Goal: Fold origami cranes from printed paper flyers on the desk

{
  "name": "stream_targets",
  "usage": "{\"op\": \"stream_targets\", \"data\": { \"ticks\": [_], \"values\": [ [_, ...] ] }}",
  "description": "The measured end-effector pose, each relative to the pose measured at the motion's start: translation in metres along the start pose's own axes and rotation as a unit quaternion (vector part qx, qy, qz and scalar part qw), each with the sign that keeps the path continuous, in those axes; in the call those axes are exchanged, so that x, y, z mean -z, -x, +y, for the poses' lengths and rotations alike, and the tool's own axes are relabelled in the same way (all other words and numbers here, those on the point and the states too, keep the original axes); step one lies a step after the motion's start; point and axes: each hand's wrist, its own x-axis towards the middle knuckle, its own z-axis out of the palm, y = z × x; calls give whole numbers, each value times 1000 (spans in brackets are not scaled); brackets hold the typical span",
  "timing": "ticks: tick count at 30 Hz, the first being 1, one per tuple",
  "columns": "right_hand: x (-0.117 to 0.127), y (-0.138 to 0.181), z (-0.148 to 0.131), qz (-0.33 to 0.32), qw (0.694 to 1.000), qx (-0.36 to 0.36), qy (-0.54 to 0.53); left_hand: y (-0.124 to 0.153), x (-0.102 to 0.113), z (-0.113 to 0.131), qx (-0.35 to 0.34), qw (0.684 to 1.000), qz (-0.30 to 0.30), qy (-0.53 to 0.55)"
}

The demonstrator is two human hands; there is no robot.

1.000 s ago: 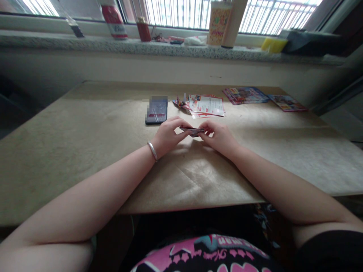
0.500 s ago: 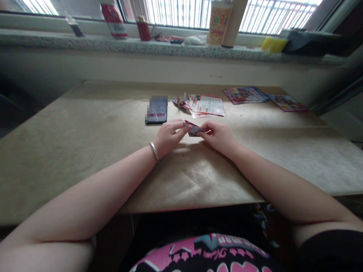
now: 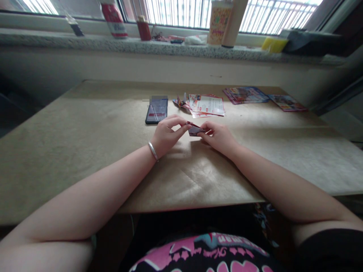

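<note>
A small folded piece of coloured paper (image 3: 194, 129) is held between both hands just above the brown paper-covered table (image 3: 85, 128). My left hand (image 3: 167, 134), with a silver bracelet on the wrist, pinches its left end with fingers closed. My right hand (image 3: 218, 136) pinches the right end, fingers curled together. Behind the hands lies a dark phone (image 3: 156, 111) flat on the table.
A stack of printed leaflets (image 3: 206, 105) and a crumpled folded paper (image 3: 181, 102) lie behind the hands. Two more colourful sheets (image 3: 245, 94) (image 3: 287, 102) lie at the back right. The windowsill (image 3: 141, 45) holds bottles, a cup and a yellow sponge.
The folded paper has tilted up from flat and its left tip is raised. My left fingers shifted along its left end. Both arms stay in place.
</note>
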Motion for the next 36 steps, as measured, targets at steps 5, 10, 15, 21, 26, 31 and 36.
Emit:
{"op": "stream_targets", "data": {
  "ticks": [5, 10, 15, 21, 26, 31, 36],
  "values": [
    [1, 4, -4, 67, 994, 88, 22, 1, -1, 4, -16, 1000, -9, -9],
    [4, 5, -16, 121, 972, 186, 74, 2, -6, 11, 0, 1000, -2, -16],
    [7, 4, -19, 162, 952, 216, 147, 4, -9, 15, -26, 999, -12, -26],
    [9, 6, -22, 158, 949, 225, 155, 3, -7, 20, -68, 997, 0, -26],
    [9, 8, -28, 155, 952, 222, 143, 3, -9, 20, -53, 998, 21, -31],
    [8, 9, -29, 143, 960, 208, 121, 6, -11, 17, -6, 1000, 14, -9],
    [8, 8, -29, 137, 967, 185, 105, 7, -10, 18, 13, 1000, 1, -21]
  ]
}}
